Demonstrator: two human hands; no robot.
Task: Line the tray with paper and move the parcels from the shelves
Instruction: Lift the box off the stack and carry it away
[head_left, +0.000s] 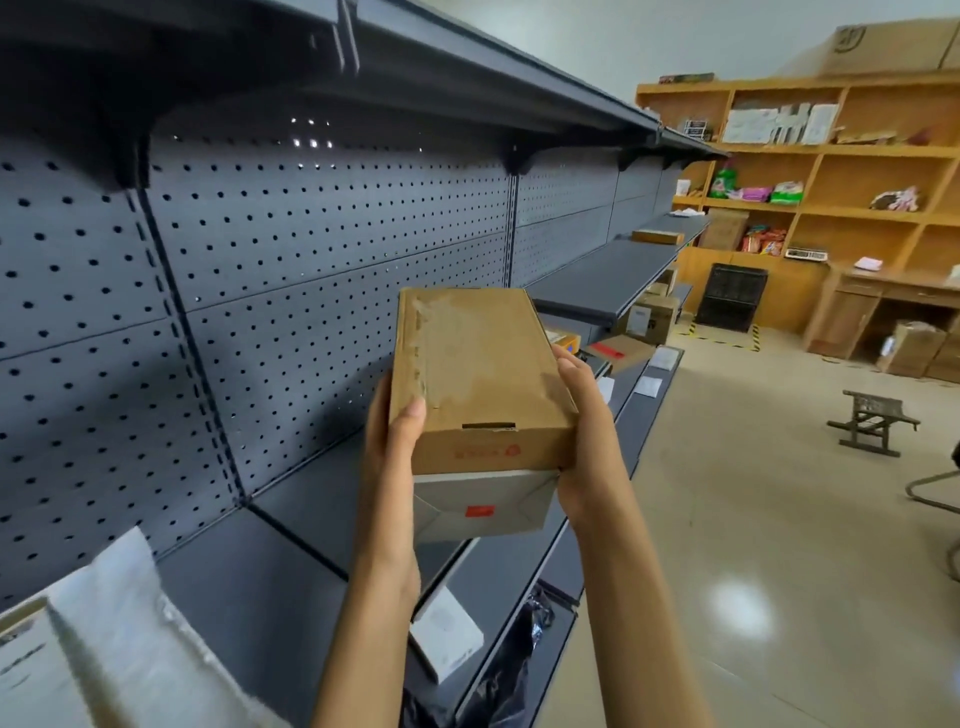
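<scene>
2 parcels are stacked between your hands: a brown cardboard box (480, 379) on top of a white carton (483, 506), both lifted clear above the dark metal shelf (249, 566). Your left hand (392, 447) grips the stack's near left side, thumb up on the brown box; your right hand (576, 431) clamps the right side. Both boxes look stiff and probably light, but the top one could slide off the smooth white carton, so keep the stack level and squeeze across both. A white padded mailer (119, 623) lies on the shelf near left. No tray is in view.
</scene>
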